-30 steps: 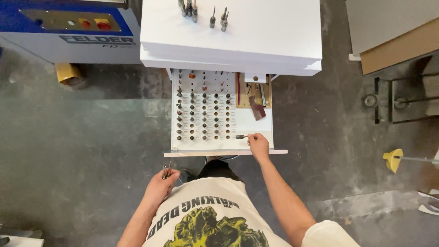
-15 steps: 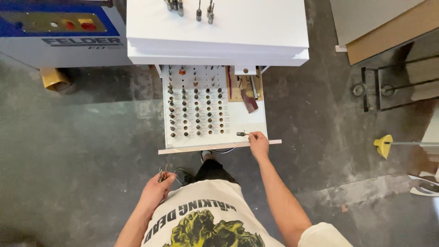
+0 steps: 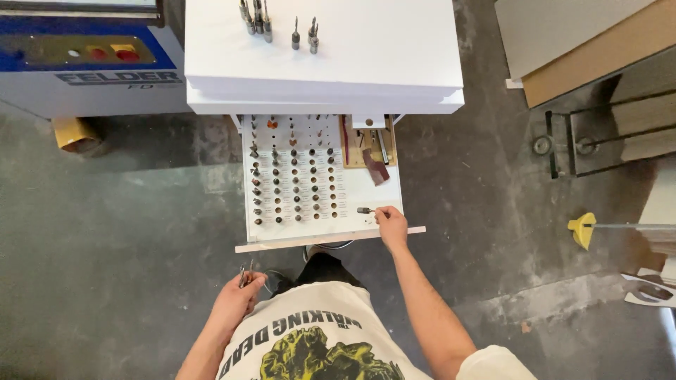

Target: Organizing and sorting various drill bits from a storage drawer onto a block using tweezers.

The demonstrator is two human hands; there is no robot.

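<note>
Grey concrete floor point(image 3: 127, 232) lies all round a white cabinet point(image 3: 324, 63) whose shallow drawer point(image 3: 366, 193) is pulled out toward the person. At the drawer's front right, the fingers point(image 3: 382, 212) of the right hand point(image 3: 391, 224) pinch a small drill bit point(image 3: 365, 210), which lies flat just above the drawer floor with its long axis running left to right, the dark free end pointing left toward the rows of bits point(image 3: 292, 176) standing upright in their holes. Compared with half a second ago the bit and hand sit in the same spot at the drawer's front edge; only the view has shifted slightly. The right forearm stretches straight forward from the body, wrist over the drawer front. The left hand point(image 3: 236, 299) hangs low beside the hip, well apart from the drawer, its fingers curled round a few thin metal bits point(image 3: 246, 273) that stick up out of the fist. More bits point(image 3: 278, 24) stand on the cabinet top.
</note>
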